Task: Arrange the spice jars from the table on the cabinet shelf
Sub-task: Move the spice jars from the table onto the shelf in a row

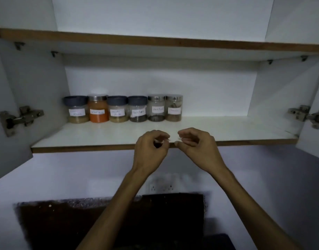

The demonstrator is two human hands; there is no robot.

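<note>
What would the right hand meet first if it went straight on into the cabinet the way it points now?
Probably nothing until the back wall: the right hand hovers at the shelf front edge, and the six spice jars stand left of its line. Depth is hard to judge.

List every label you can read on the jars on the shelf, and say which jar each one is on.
"Black Pepper": fourth jar from the left, blue lid.
"Black Pepper": fifth jar, metal lid, fainter but legible.
Orange jar: handwritten label, too blurred to read.
First jar, third jar and sixth jar: labels too blurred to read.
No other text shows.
</note>
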